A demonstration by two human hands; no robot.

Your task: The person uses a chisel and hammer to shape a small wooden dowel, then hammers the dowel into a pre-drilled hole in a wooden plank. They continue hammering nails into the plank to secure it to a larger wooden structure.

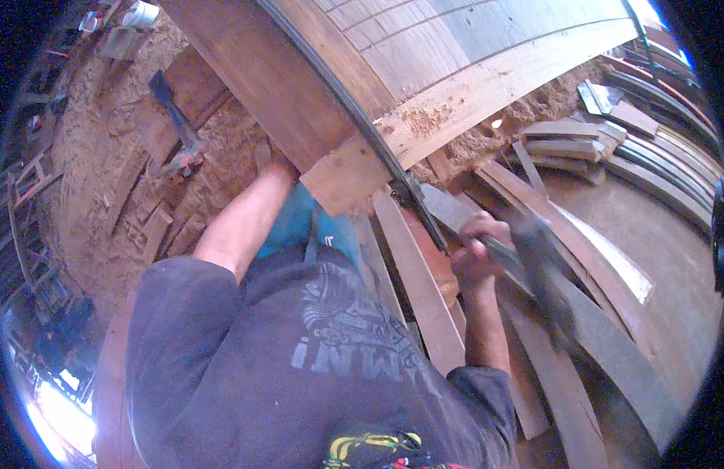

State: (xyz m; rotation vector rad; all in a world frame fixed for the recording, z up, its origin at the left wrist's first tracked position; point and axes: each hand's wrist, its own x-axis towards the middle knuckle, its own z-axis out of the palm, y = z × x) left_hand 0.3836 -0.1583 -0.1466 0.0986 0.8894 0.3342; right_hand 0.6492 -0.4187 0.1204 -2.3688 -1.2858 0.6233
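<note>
A wooden panel point(260, 70), like a door with a grooved inner field, lies in front of me. A long dark metal bar point(323, 70) runs across it and past its near edge. My left forearm point(248, 215) reaches to the panel's near left edge, where the hand is hidden beneath the wood. To the right of the bar's near end, my right hand point(483, 246) is closed around the handle of a hammer-like tool point(541, 281). Its dark head is smeared by motion, so its exact kind is unclear. Wood shavings point(432, 119) lie on the panel's pale border.
Long loose boards point(580, 328) lie at odd angles at my right. Beyond them are stacked planks point(659, 172). A blue-and-grey tool point(174, 113) rests on a brown board at the left, amid sawdust point(96, 148). A white bucket point(141, 14) stands at the far left.
</note>
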